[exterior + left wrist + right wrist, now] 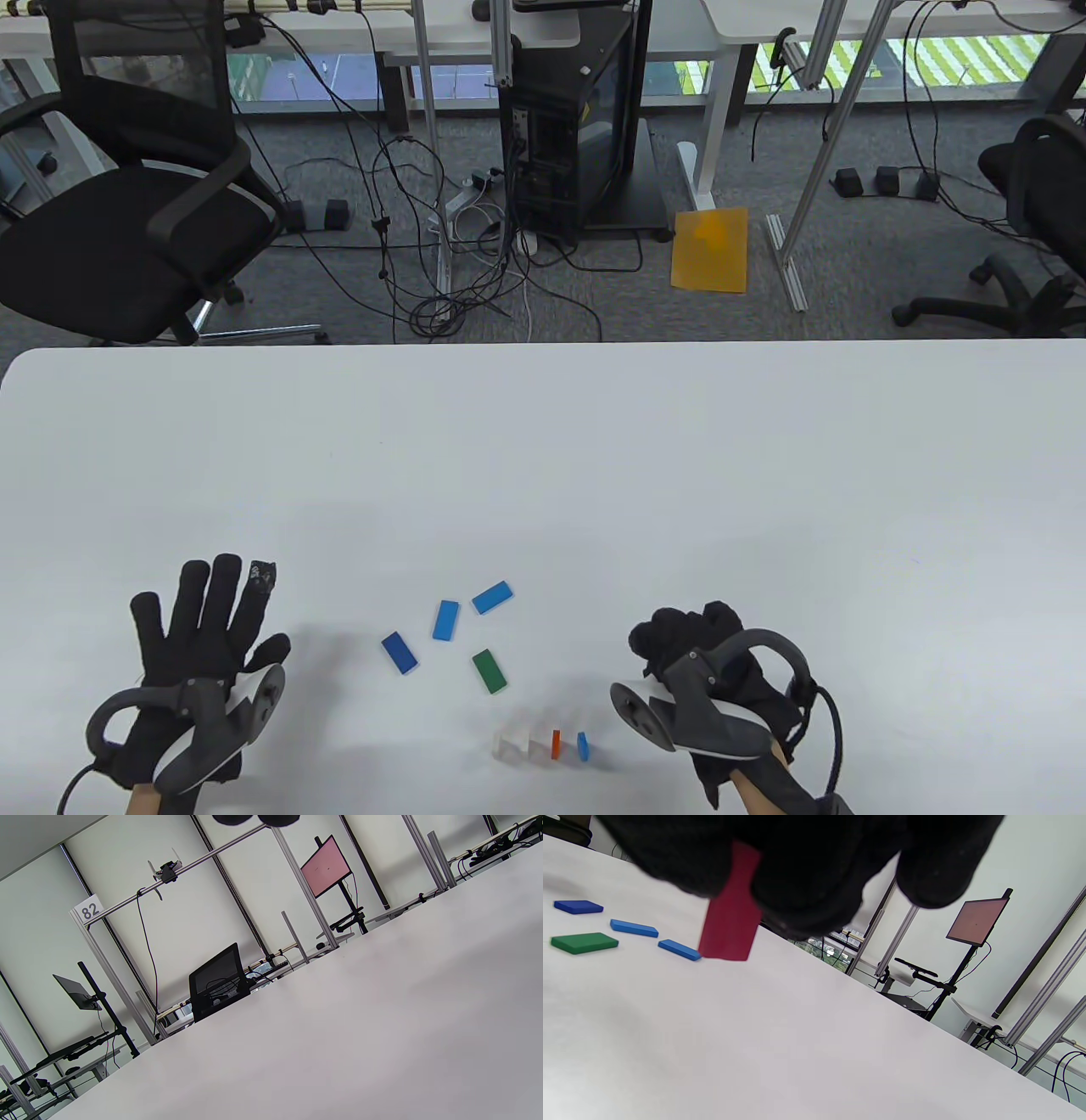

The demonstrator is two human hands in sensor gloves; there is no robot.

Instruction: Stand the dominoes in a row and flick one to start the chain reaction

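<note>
Three blue dominoes (446, 620) and a green domino (489, 671) lie flat in the middle of the white table (543, 441). Nearer the front edge a short row stands upright: two white dominoes (512, 742), an orange one (556, 744) and a blue one (583, 744). My right hand (670, 637) is to the right of that row with its fingers curled. In the right wrist view its fingers (806, 870) grip a red domino (729, 925), held above the table. My left hand (212, 611) rests flat at the left, fingers spread, holding nothing.
Black office chairs (127, 195) stand beyond the table's far edge at left and right, with a computer tower (568, 119), loose cables and a yellow sheet (711, 250) on the carpet. The left wrist view shows only bare tabletop (339, 1027).
</note>
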